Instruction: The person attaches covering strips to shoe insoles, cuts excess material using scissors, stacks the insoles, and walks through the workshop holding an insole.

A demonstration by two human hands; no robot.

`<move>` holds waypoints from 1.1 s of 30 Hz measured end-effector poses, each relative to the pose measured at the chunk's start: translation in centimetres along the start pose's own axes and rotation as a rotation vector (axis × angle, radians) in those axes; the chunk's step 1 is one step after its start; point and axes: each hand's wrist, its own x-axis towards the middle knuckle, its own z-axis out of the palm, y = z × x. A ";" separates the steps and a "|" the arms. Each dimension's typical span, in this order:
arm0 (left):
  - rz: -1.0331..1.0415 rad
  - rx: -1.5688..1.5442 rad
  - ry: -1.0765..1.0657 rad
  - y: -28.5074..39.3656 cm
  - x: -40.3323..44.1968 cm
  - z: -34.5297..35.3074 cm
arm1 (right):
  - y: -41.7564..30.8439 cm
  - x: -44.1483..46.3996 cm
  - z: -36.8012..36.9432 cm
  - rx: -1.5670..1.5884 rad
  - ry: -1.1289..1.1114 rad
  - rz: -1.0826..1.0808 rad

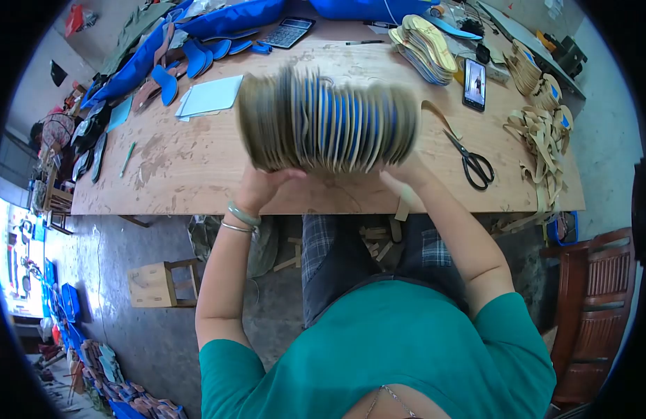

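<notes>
A long row of thin insole-like pieces (pixel 330 126), tan with blue and grey edges, is held up over the wooden table (pixel 197 188). My left hand (pixel 268 183) grips its left end from below, thumb pointing inward along the bottom edge. At the right end my right hand (pixel 405 176) supports the row, its fingers partly hidden behind the pieces and slightly blurred. The outer ends of the row are smeared by motion.
Black scissors (pixel 476 167), a phone (pixel 474 85), stacked insoles (pixel 424 49) and a strap bundle (pixel 544 140) lie right. Pale blue sheets (pixel 210 96), a green pen (pixel 128 159), blue insoles (pixel 165 85) and a calculator (pixel 288 33) lie left and behind. A wooden stool (pixel 152 285) stands below.
</notes>
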 end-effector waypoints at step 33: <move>-0.220 -0.321 0.037 -1.3 2.7 1.8 | 3.3 1.7 3.1 -0.464 0.269 0.058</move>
